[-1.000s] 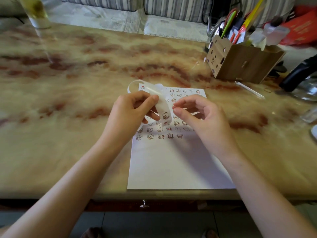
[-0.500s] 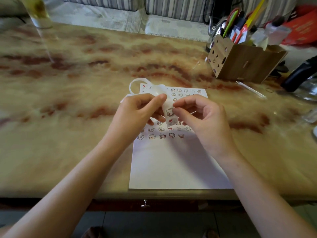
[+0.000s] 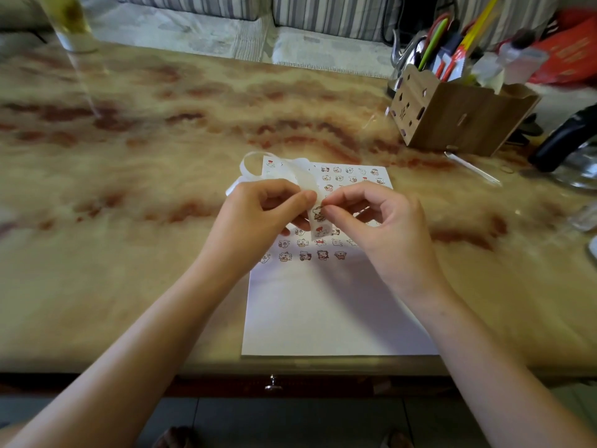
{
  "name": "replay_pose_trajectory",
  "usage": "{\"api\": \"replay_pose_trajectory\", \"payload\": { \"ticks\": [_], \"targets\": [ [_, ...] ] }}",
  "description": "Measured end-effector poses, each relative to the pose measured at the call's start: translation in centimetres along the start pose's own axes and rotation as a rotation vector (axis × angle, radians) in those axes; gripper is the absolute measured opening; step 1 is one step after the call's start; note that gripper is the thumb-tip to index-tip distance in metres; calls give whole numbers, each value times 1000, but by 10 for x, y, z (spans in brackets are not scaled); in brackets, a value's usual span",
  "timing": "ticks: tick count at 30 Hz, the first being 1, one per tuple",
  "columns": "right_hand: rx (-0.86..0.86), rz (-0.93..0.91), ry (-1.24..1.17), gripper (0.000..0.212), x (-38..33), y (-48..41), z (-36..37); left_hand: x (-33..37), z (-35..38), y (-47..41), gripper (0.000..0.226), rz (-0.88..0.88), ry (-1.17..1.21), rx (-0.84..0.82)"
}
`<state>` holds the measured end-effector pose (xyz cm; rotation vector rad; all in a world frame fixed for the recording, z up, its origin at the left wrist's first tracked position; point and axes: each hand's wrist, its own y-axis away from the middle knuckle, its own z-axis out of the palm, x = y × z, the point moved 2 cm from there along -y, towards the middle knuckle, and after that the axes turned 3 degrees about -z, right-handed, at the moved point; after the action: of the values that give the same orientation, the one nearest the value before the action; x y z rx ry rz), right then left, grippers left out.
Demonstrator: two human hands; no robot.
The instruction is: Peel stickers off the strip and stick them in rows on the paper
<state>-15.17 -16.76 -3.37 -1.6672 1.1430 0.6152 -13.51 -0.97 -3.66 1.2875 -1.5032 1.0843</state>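
A white sheet of paper (image 3: 329,312) lies on the marble table, its upper half filled with rows of small cartoon stickers (image 3: 303,255). My left hand (image 3: 258,218) pinches a translucent sticker strip (image 3: 318,221) between thumb and fingers, above the paper. The strip's used end curls in a loop (image 3: 255,166) past the paper's far left corner. My right hand (image 3: 381,224) has thumb and forefinger closed on a sticker at the strip's edge. Two stickers show on the hanging end of the strip.
A cardboard organiser (image 3: 458,114) full of pens and scissors stands at the back right, with a thin stick (image 3: 471,168) lying before it. A dark kettle handle (image 3: 565,137) and glassware sit at the right edge. A glass bottle (image 3: 69,24) stands far left.
Both hands have stayed above the paper. My right thumb and forefinger have closed in on the strip and now pinch a sticker there.
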Motion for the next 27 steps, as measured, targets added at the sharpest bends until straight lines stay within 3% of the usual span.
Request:
{"api": "replay_pose_trajectory", "payload": {
  "ticks": [8, 15, 20, 24, 27],
  "targets": [
    [-57, 45, 43, 5, 3, 0, 1, -2, 2, 1, 16, -21, -21, 1],
    [-102, -40, 86, 6, -1, 0, -3, -4, 0, -1, 19, -58, -22, 33],
    [-64, 165, -135, 11, 3, -5, -21, -4, -3, -1, 19, -60, -48, 68],
    [-173, 501, -21, 3, 21, -6, -41, -4, -5, -1, 20, -67, -57, 77],
    [-226, 603, 53, 3, 27, -3, -43, -5, -4, -1, 20, -76, -57, 74]
  ]
}}
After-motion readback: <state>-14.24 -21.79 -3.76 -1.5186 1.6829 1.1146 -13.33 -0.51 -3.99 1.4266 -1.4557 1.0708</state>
